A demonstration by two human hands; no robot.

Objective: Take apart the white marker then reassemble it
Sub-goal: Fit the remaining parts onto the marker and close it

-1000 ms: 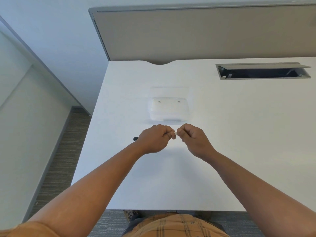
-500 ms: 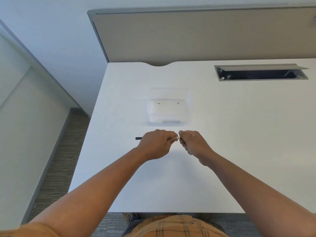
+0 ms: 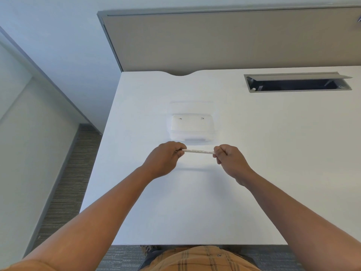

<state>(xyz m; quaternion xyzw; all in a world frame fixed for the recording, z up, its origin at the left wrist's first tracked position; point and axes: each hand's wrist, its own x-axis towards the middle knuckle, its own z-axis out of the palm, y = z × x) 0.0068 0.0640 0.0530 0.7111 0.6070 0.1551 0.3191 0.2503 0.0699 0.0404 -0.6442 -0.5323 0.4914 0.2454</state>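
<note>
A white counter (image 3: pixel 273 173) fills the middle of the frame. A clear plastic box (image 3: pixel 192 127) sits at its centre. An open cable hatch (image 3: pixel 297 83) lies upper right. A grey partition (image 3: pixel 224 40) spans the top; striped carpet (image 3: pixel 64 182) shows lower left.

Count on the surface (image 3: pixel 195 202): one clear plastic box (image 3: pixel 192 127); one white marker (image 3: pixel 199 151) just nearer than the box, held between two hands; one cable hatch (image 3: pixel 298 82) beyond the box.
</note>
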